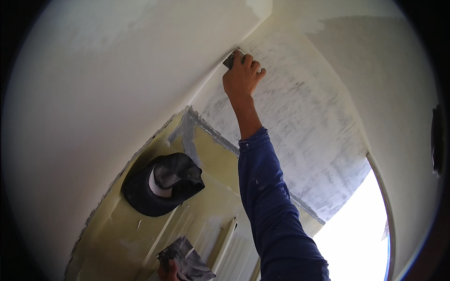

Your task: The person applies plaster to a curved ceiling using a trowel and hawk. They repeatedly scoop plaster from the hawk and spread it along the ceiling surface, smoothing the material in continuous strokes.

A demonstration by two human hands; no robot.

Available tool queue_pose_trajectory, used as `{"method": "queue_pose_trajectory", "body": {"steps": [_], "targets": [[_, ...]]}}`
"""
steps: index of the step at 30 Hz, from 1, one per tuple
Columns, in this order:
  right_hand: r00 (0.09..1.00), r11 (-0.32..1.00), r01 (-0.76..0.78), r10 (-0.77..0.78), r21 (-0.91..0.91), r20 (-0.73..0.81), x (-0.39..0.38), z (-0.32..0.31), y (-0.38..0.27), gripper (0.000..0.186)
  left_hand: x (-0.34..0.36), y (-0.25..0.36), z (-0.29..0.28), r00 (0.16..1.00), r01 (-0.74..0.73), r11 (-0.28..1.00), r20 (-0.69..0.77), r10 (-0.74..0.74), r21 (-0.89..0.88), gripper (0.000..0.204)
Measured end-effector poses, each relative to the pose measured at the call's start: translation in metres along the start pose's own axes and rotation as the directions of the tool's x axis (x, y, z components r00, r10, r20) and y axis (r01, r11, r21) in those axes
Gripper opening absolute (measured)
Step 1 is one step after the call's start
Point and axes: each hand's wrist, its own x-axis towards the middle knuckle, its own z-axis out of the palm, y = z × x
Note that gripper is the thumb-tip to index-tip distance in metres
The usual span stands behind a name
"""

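Observation:
Reaching up from the lower edge in a blue sleeve, my right hand (241, 77) presses a small dark flat scraper (228, 61) into the corner where the smooth white wall meets the grey-smeared panel (290, 107). Its fingers are bent over the scraper, partly hiding it. Low in the picture, my left hand (169, 270) grips a dark square plate (185, 259) streaked with whitish paste. Most of that hand is cut off by the lower edge.
A black cap (164, 185) hangs on the yellowish wall (213, 152), left of my right arm. Grey filler strips (188, 126) run along the yellowish wall's upper edge. At lower right is a bright opening (351, 229) with a curved frame (382, 192).

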Motion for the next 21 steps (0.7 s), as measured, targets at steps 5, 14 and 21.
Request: {"method": "queue_pose_trajectory", "body": {"steps": [5,14,21], "targets": [[1.0,1.0,0.018,-0.018,0.013,0.014,-0.051,0.019,-0.02,0.061,0.007,-0.003,-0.004,0.995,-0.087,0.996,0.056,0.088,-0.029,0.049],[0.934,0.971,0.135,-0.191,0.196,0.303,-0.133,-0.028,-0.01,0.064,0.017,0.035,0.009,0.988,0.138,0.969,0.091,-0.122,-0.204,0.052],[0.505,0.219,-0.003,-0.842,0.976,0.191,-0.247,-0.18,0.037,0.079,0.043,0.093,0.043,0.955,0.23,0.894,0.266,-0.131,-0.384,0.046]]}}
